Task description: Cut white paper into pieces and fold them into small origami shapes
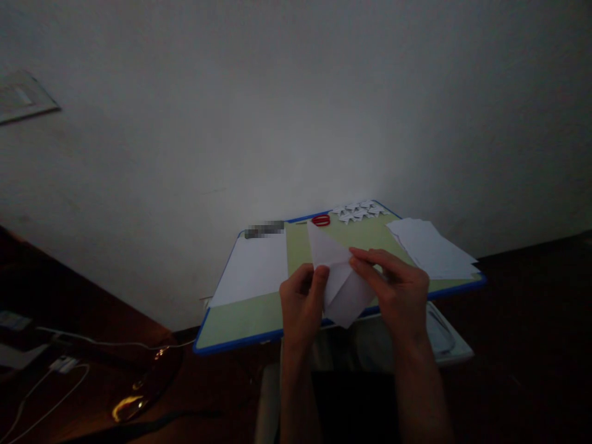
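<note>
A folded sheet of white paper [340,280] is held up between my two hands, above the front edge of the small table. My left hand [303,299] grips its left side, with the thumb lying on the face of the paper. At its right side my right hand [393,280] pinches a corner between thumb and fingers. One pointed tip of the paper sticks up toward the back, and a crease runs across its middle. The far side of the paper is hidden from me.
The green table [245,324] has a blue rim. On it lie a white sheet [254,268] at left, red-handled scissors [320,220], several small folded paper shapes [358,211] at the back, and a paper stack [432,250] at right. A wall stands behind; white cables [115,343] hang at left.
</note>
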Demonstrator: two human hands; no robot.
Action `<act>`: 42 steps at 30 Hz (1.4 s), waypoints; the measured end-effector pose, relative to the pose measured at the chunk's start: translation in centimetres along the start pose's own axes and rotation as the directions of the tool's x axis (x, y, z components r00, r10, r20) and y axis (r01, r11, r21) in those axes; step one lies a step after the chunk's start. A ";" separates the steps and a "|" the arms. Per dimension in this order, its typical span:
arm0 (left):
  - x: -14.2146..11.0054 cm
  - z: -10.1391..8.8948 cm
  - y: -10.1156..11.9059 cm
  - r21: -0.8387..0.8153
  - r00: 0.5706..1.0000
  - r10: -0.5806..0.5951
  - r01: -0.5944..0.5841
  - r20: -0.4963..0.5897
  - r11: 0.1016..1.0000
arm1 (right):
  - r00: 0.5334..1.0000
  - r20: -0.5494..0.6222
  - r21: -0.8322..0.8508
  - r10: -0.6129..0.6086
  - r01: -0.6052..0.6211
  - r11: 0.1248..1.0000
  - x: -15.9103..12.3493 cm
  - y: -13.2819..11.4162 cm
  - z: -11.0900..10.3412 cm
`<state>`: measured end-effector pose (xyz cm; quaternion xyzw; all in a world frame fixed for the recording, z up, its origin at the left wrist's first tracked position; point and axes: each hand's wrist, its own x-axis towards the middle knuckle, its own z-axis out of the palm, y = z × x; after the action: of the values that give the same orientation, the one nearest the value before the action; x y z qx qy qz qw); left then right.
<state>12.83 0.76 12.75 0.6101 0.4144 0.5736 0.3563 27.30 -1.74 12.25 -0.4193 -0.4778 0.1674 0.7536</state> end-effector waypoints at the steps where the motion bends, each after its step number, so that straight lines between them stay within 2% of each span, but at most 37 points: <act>1: 0.0 0.1 -0.1 -0.004 0.999 -0.008 0.008 0.039 1.000 | 1.000 -0.015 0.009 0.010 -0.009 1.000 0.0 0.1 -0.1; 3: 0.1 0.3 -0.5 -0.002 0.997 -0.015 0.015 0.072 1.000 | 0.999 -0.039 0.015 0.017 -0.016 1.000 0.0 0.2 -0.2; 9: 0.5 0.3 -1.0 0.063 1.000 0.021 -0.019 -0.019 0.998 | 0.999 -0.043 -0.051 -0.007 0.005 0.999 0.2 0.7 0.0; 12: 0.7 -0.1 -1.1 0.059 0.999 0.032 -0.031 -0.013 0.998 | 0.998 -0.061 -0.051 -0.004 0.001 0.999 0.2 0.7 0.2; 15: 0.7 -0.5 -1.2 0.020 0.998 0.023 -0.024 0.063 1.000 | 0.993 -0.118 -0.020 0.033 -0.036 0.999 0.2 0.6 0.1; 18: 0.6 -0.9 -1.4 -0.088 0.985 0.001 0.014 0.173 0.996 | 0.979 -0.195 -0.001 0.053 -0.054 0.999 0.2 0.7 0.0; 20: 0.5 -1.1 -1.5 -0.122 0.981 0.003 0.021 0.193 0.992 | 0.973 -0.225 -0.003 0.052 -0.055 0.999 0.2 0.9 0.0; 30: 0.6 -1.8 -1.4 0.155 0.988 0.101 -0.119 0.121 0.981 | 0.969 -0.236 0.017 0.078 -0.076 0.997 -0.1 1.2 0.2; 36: 0.3 -2.6 -1.7 0.084 0.982 0.124 -0.136 0.141 0.987 | 0.949 -0.287 0.075 0.128 -0.111 0.991 -0.1 1.2 0.5; 38: 0.3 -2.9 -1.6 0.058 0.981 0.134 -0.143 0.139 0.988 | 0.928 -0.347 0.104 0.137 -0.108 0.989 0.1 1.4 0.4; 42: 0.2 -2.9 -1.1 0.042 0.984 0.173 -0.175 0.053 0.984 | 0.872 -0.456 0.169 0.179 -0.112 0.979 0.5 1.9 0.4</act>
<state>9.82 1.26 12.06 0.6660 0.3639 0.5776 0.3007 27.47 -0.04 11.09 -0.4291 -0.2358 0.1499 0.8590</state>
